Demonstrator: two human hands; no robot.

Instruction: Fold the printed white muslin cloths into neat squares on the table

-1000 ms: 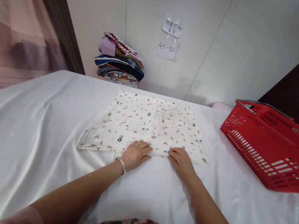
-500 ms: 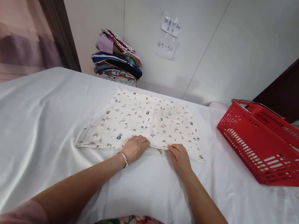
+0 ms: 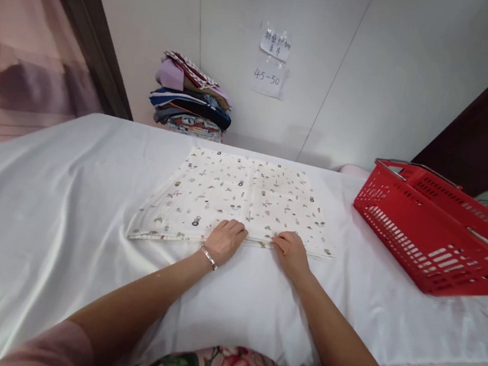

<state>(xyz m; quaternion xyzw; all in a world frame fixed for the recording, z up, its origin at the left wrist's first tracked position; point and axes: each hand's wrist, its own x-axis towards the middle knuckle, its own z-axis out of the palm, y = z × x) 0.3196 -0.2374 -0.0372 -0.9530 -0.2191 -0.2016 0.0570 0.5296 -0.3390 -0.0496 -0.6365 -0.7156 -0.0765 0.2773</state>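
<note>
The white-covered table (image 3: 36, 225) carries a red basket (image 3: 438, 236) on the right and, in the middle, a printed cloth (image 3: 242, 195) lying flat. Since a second ago almost nothing has moved: the cloth stays spread and both hands stay at its near edge. The left hand (image 3: 226, 240) and right hand (image 3: 291, 252) lie side by side, palms down, fingers bent on the hem. Whether they pinch it or only press cannot be told.

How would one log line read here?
left hand: on printed cloth, near edge | right hand: same edge | red basket: right, apart
</note>
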